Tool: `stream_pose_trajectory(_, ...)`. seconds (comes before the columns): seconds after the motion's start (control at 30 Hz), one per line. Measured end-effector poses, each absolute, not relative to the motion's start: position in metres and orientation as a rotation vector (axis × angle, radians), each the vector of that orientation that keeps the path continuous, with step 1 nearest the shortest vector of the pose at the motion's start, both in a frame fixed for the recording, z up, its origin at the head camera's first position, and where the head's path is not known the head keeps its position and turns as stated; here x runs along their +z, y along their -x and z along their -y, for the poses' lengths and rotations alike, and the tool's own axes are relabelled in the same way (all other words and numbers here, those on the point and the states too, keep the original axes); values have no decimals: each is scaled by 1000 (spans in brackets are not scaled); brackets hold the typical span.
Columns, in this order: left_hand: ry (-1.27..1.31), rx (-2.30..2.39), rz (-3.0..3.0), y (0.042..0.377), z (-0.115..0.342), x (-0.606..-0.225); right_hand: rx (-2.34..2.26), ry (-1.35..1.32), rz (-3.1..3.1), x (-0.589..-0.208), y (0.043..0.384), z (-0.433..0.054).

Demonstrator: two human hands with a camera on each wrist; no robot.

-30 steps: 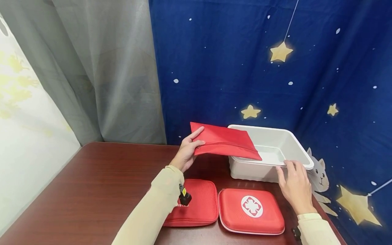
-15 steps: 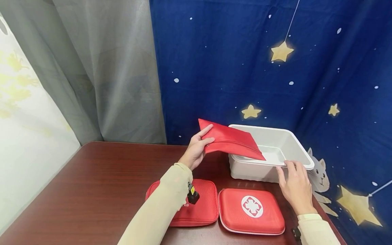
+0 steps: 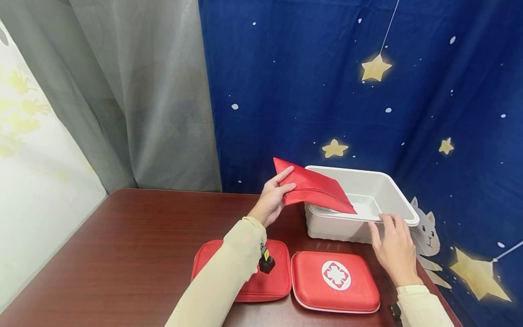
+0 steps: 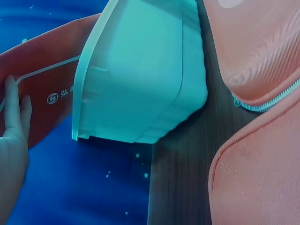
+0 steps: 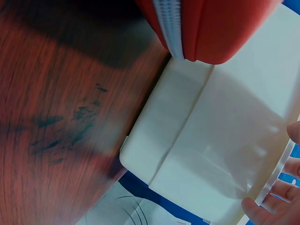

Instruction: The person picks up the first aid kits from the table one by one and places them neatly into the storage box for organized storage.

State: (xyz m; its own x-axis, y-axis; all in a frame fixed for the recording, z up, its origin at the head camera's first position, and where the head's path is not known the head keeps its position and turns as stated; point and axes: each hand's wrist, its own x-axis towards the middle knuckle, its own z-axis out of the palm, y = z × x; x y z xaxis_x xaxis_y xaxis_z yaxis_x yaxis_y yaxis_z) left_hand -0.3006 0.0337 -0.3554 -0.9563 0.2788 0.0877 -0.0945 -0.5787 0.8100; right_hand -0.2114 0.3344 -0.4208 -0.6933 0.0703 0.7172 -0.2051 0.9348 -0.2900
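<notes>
The red case on the right (image 3: 336, 297) bears a white cross emblem (image 3: 336, 275) inside a round badge. In the left wrist view, the red pouch (image 4: 44, 86) carries a round white logo (image 4: 52, 98) and white characters (image 4: 66, 93), the first apparently 弘, the next cut off by the bin (image 4: 136, 70); the smaller line beneath is illegible.

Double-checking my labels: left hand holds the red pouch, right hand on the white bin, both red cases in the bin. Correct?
Not quite: the emblem-marked red case and the other red case lie on the table, not in the white bin; the head view shows this. The left hand holds the red pouch, and the right hand is on the bin.
</notes>
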Motion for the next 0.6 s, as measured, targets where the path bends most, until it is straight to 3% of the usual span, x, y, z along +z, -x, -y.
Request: stream_pose_trajectory(0.6, -231, 2593, -1293, 300, -57, -357, 460, -92, 2306, -421, 211, -336)
